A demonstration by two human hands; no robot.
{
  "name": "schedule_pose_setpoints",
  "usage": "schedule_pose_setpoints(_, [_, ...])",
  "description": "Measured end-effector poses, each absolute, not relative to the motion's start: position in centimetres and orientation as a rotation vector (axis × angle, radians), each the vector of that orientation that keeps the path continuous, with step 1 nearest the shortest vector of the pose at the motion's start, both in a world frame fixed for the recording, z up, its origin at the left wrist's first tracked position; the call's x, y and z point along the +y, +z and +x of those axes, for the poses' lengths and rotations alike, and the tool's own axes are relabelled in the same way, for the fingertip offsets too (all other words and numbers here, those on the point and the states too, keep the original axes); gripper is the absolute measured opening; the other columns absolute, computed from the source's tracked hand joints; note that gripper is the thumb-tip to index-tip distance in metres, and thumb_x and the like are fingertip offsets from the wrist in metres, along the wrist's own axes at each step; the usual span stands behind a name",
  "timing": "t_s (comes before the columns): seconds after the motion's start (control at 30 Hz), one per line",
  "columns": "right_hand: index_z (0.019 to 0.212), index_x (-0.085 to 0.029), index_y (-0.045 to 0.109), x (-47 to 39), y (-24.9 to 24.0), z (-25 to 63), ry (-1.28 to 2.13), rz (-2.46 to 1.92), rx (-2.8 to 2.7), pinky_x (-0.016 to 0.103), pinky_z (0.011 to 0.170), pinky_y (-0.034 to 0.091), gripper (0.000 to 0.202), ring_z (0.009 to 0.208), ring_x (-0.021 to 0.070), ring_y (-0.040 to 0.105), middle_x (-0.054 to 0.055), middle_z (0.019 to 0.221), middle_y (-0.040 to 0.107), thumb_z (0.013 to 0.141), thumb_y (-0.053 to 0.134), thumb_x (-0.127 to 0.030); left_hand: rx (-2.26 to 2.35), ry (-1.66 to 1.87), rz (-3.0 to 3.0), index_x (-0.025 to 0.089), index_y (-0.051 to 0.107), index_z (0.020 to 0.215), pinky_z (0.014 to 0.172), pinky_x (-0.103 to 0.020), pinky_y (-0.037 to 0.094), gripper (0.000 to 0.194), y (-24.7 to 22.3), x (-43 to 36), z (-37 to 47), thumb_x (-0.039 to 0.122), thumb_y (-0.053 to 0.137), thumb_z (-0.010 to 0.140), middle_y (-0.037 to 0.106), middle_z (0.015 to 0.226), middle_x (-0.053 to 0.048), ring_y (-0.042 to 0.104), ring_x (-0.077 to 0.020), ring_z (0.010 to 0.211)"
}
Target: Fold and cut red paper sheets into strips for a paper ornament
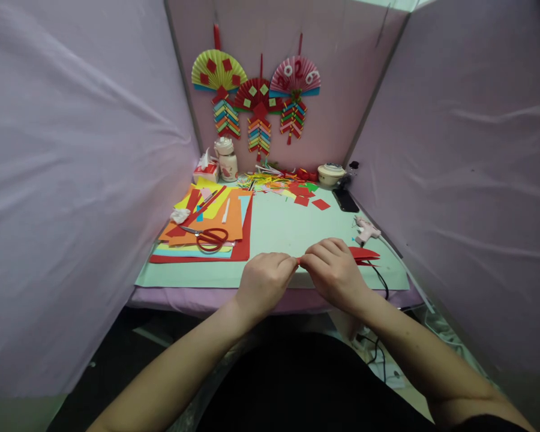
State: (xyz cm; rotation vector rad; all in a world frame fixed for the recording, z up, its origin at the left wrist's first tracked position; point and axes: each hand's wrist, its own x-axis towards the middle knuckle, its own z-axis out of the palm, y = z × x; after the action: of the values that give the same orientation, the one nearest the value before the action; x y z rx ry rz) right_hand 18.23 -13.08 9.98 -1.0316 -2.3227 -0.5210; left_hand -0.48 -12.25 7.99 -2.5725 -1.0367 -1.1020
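My left hand (265, 282) and my right hand (333, 270) meet at the near edge of the pale green mat (279, 231). Together they pinch a small piece of red paper (299, 260) between the fingertips. More folded red paper (364, 255) sticks out to the right from behind my right hand. Most of the held piece is hidden by my fingers.
A stack of coloured paper sheets (207, 225) lies at the left with red-handled scissors (209, 238) on it. A glue gun (365, 230) with a black cord lies at the right. Paper scraps (292, 186), a jar (227, 159), a bowl (330, 174) and a phone (345, 201) sit at the back. Paper fans (258, 96) hang on the wall.
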Motion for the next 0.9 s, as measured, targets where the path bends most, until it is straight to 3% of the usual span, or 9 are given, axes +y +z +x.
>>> schedule_pose_setpoints(0.13, [0.082, -0.019, 0.061, -12.9, 10.0, 18.7, -0.508, -1.051, -2.337, 0.035, 0.081, 0.033, 0.017, 0.078, 0.0175, 0.048, 0.003, 0.078, 0.063, 0.091, 0.049, -0.012, -1.109, -1.09, -2.598, 0.017, 0.064, 0.092, 0.072, -0.03, 0.047, 0.015, 8.2, -12.3, -1.1, 0.022, 0.051, 0.095, 0.072, 0.087, -0.004, 0.066, -0.0171, 0.081])
schedule_pose_setpoints(0.37, [0.091, -0.019, 0.063, -13.0, 9.6, 18.0, -0.412, -1.067, -2.294, 0.035, 0.082, 0.034, 0.009, 0.084, 0.0178, 0.054, 0.003, 0.087, 0.068, 0.092, 0.058, -0.027, -1.11, -1.04, -2.569, 0.018, 0.065, 0.089, 0.071, -0.031, 0.046, 0.016, 7.5, -12.3, -1.3, 0.023, 0.051, 0.095, 0.071, 0.086, -0.004, 0.065, -0.018, 0.08])
schedule_pose_setpoints(0.63, [0.085, -0.02, 0.064, -12.5, 9.1, 18.1, -0.383, -1.072, -2.29, 0.035, 0.084, 0.034, 0.013, 0.08, 0.0166, 0.053, 0.002, 0.08, 0.067, 0.094, 0.055, -0.023, -1.273, -0.989, -2.674, 0.018, 0.066, 0.096, 0.073, -0.03, 0.048, 0.012, 7.6, -11.6, -2.3, 0.026, 0.061, 0.09, 0.072, 0.088, -0.004, 0.066, -0.0183, 0.082])
schedule_pose_setpoints(0.9, [0.089, -0.02, 0.065, -12.3, 8.3, 17.7, -0.303, -1.044, -2.265, 0.035, 0.081, 0.035, 0.009, 0.082, 0.0171, 0.054, 0.003, 0.084, 0.068, 0.092, 0.057, -0.024, -1.099, -1.136, -2.464, 0.018, 0.066, 0.09, 0.071, -0.031, 0.044, 0.01, 5.8, -11.4, -2.5, 0.021, 0.056, 0.092, 0.073, 0.083, -0.002, 0.065, -0.0178, 0.076])
